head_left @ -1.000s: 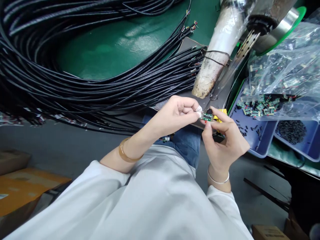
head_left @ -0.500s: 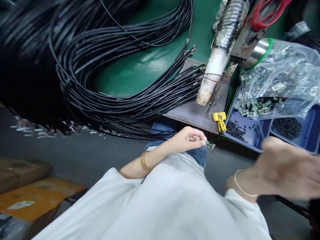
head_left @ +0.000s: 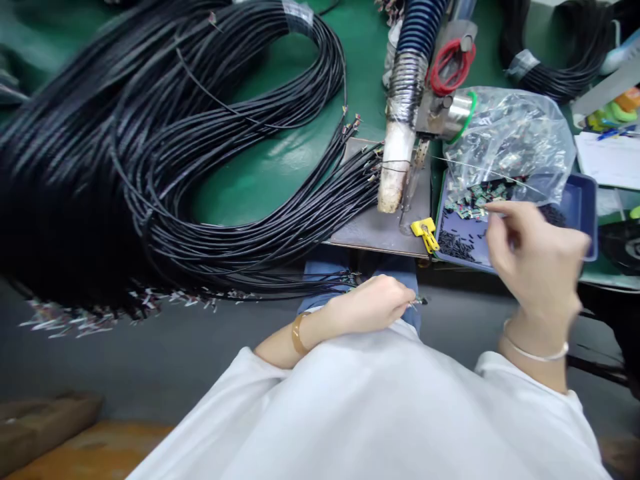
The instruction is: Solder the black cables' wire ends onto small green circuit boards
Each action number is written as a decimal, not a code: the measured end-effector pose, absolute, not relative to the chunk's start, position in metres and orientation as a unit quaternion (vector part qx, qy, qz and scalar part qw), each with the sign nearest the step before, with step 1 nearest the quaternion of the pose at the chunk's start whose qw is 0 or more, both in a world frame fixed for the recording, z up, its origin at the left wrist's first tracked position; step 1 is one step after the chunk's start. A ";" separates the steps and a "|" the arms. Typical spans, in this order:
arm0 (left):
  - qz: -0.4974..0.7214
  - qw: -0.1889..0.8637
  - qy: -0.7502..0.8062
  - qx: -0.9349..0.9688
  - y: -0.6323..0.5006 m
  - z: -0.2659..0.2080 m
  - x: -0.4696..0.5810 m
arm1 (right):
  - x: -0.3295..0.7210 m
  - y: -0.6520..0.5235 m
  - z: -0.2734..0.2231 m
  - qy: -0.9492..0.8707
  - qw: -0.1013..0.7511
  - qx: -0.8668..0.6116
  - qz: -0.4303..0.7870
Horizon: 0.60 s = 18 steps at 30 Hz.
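Note:
My left hand is closed over my lap, pinching a small green circuit board that pokes out past the fingertips. Just left of it, ends of thin black cables hang over the table edge. My right hand is above the blue tray, index finger extended and thumb apart from it. Its index fingertip is at a pile of small green circuit boards; whether it touches one is unclear. Short black tubes lie in the tray below the boards.
A large bundle of black cables covers the left of the green table. A duct nozzle hangs over a grey board. A yellow clip grips its edge. A clear bag of circuit boards leans over the tray.
My right hand has moved from the lower right up over the tray to the circuit boards. My left hand keeps its pinch on the small board. The camera view has shifted.

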<state>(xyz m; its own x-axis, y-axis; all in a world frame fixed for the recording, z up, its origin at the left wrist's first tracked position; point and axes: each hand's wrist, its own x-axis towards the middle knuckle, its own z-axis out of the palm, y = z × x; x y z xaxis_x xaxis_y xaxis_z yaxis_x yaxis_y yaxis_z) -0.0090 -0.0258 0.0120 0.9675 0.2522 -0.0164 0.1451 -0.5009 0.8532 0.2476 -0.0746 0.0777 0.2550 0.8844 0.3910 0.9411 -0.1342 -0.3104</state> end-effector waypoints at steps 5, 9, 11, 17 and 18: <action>0.189 0.551 0.250 0.774 -0.044 -0.005 0.007 | 0.285 -0.067 0.028 -0.602 0.146 -0.785 -0.023; 0.282 0.768 0.354 0.452 -0.032 -0.028 -0.001 | 0.294 -0.074 0.011 -0.581 0.207 -0.786 0.026; 0.302 0.804 0.368 0.357 -0.024 -0.032 -0.009 | 0.296 -0.074 0.011 -0.586 0.200 -0.782 0.068; 0.305 0.840 0.345 0.286 -0.016 -0.024 -0.017 | 0.299 -0.067 0.011 -0.582 0.160 -0.788 0.124; 0.304 0.843 0.342 0.283 -0.015 -0.023 -0.016 | 0.296 -0.068 0.012 -0.575 0.170 -0.793 0.110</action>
<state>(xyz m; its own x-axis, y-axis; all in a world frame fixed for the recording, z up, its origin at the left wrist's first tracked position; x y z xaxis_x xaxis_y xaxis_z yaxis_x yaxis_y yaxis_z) -0.0156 -0.0153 -0.0227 0.5812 0.7058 -0.4051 -0.3175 0.6550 0.6857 0.2957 -0.0678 0.0118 0.3154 0.9487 0.0220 0.8741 -0.2814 -0.3959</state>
